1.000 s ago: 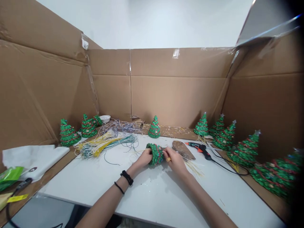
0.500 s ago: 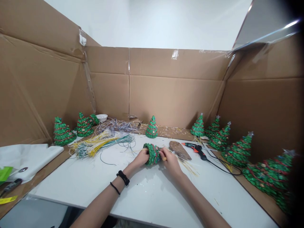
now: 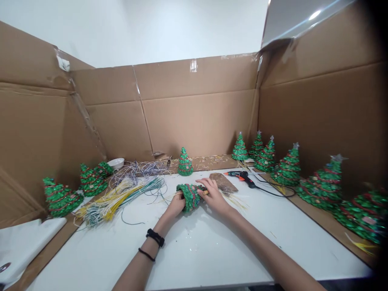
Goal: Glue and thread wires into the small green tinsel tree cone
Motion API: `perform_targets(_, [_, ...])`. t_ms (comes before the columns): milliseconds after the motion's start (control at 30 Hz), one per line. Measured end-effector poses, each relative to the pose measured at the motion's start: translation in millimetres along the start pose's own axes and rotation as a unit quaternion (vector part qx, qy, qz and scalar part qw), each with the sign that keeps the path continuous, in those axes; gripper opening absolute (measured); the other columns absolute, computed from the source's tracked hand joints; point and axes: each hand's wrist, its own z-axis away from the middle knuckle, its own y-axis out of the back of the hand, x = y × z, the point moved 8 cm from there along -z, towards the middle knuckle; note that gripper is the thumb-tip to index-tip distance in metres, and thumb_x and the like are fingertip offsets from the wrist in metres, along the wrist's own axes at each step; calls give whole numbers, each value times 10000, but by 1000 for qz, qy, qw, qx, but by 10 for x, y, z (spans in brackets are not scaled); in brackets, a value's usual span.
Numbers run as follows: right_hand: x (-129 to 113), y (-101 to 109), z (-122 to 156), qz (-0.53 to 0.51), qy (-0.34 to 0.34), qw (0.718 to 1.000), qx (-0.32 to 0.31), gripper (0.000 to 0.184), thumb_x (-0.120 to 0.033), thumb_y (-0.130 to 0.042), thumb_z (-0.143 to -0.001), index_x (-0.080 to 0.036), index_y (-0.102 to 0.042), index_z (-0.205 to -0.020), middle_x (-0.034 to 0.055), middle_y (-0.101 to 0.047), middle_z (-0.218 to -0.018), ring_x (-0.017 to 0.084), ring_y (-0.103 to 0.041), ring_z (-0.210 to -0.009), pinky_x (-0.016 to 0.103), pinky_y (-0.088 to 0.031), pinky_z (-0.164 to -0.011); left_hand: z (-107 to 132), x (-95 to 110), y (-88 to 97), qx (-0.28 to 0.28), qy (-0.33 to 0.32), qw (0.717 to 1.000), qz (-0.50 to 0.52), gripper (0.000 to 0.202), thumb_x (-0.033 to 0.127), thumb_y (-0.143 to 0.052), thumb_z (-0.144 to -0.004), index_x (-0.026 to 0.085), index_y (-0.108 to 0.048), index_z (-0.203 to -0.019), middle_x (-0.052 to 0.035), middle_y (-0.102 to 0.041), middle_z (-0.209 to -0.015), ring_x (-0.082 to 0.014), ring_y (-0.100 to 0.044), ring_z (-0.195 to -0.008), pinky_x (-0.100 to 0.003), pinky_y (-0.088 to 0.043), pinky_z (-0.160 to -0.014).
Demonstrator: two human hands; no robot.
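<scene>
A small green tinsel tree (image 3: 188, 195) lies on its side on the white table (image 3: 212, 250), held between both my hands. My left hand (image 3: 176, 203) grips its wide base end, fingers curled round it. My right hand (image 3: 213, 195) closes on the tip end, pinching a thin yellowish stick there. Two dark bands sit on my left wrist (image 3: 154, 238).
A bundle of yellow, white and green wires (image 3: 118, 197) lies left of my hands. A brown flat piece (image 3: 223, 182) and an orange-tipped glue gun (image 3: 241, 176) with its black cord lie to the right. Several finished green trees (image 3: 287, 167) line the cardboard walls (image 3: 194, 117).
The camera has swung and tilted, shifting the scene. My hands stay on the lying tree; my right fingers have shifted along its tip end.
</scene>
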Motion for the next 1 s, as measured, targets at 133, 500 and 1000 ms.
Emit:
perform_targets(133, [97,-127,-19,-46,-22,998,-47,357,-436,-408,-913,-249,-607,-1143,64,-592,-1119,240,-463,-1035,414,-339,-967,4,-42,-4,-5,18,1000,-8,207,166,-653,-611,97,-699,-800,-81,-715,-758,-188,-626,-664,-286,-492,-637])
perform_targets(500, [155,-156,-16,-66,-61,995,-48,308,-366,-496,-888,-248,-636,-1135,56,-598,-1099,225,-466,-1054,404,-334,-977,-8,-151,23,3,28,1000,13,345,276,-731,-603,100,-674,-895,-72,-709,-773,-197,-635,-714,-289,-499,-656])
perform_targets(1000, [213,-160,-79,-88,-90,989,-76,298,-353,-600,-821,-218,-671,-1077,62,-603,-1091,229,-482,-1063,398,-312,-990,31,-49,-42,-17,44,999,-10,376,291,-722,-612,111,-666,-937,-89,-716,-857,-222,-636,-823,-277,-494,-650])
